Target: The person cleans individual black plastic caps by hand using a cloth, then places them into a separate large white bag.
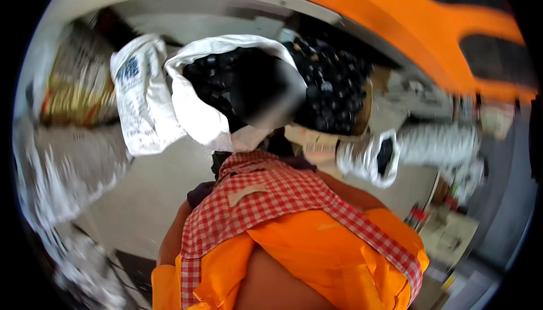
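A large white woven bag (pixel 195 115) stands open in front of me, filled with small black glossy pieces (pixel 212 75). A dark, blurred round patch (pixel 260 92) covers the right part of its mouth; what it is I cannot make out. Both my arms reach forward past my red-checked apron (pixel 260 183). A dark cuff (pixel 201 194) ends the visible left forearm, and another dark cuff (pixel 300 163) the right. The apron hides my fingers near the bag's close edge, so their grip does not show.
Right of the bag, a cardboard box (pixel 317 140) holds more black pieces. A second white bag (pixel 144 95) leans at left. Farther right lies a small open white sack (pixel 367 160). An orange machine cover (pixel 390 16) overhangs the far side.
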`<state>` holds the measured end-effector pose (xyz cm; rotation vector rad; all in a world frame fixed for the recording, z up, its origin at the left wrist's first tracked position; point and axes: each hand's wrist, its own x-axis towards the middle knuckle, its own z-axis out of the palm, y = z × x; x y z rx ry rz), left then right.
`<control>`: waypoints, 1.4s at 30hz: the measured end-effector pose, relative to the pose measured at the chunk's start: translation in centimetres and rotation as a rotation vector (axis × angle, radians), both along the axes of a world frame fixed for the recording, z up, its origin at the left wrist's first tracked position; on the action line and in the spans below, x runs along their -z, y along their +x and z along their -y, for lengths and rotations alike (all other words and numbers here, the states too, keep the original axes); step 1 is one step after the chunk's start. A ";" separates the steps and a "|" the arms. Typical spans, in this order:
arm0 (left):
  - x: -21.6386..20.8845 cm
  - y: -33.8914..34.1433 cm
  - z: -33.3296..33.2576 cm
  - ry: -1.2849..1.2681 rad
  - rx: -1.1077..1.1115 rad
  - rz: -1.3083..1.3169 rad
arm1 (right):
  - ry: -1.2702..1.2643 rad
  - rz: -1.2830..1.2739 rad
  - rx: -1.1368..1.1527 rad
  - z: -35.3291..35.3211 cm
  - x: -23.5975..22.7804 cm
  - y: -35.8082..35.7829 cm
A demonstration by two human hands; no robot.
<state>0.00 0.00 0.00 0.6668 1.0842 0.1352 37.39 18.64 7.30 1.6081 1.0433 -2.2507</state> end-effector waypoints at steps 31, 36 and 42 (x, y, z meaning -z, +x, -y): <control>-2.0 -0.4 -20.6 0.837 -1.147 -0.903 | 0.628 -0.565 0.729 -26.1 3.5 -9.5; 9.5 -2.7 -17.9 0.534 -1.183 -0.786 | 0.840 0.000 0.492 -26.7 16.0 -4.0; 11.5 -3.5 -19.2 0.597 -1.521 -0.165 | 1.015 0.125 0.335 -27.1 14.1 -3.8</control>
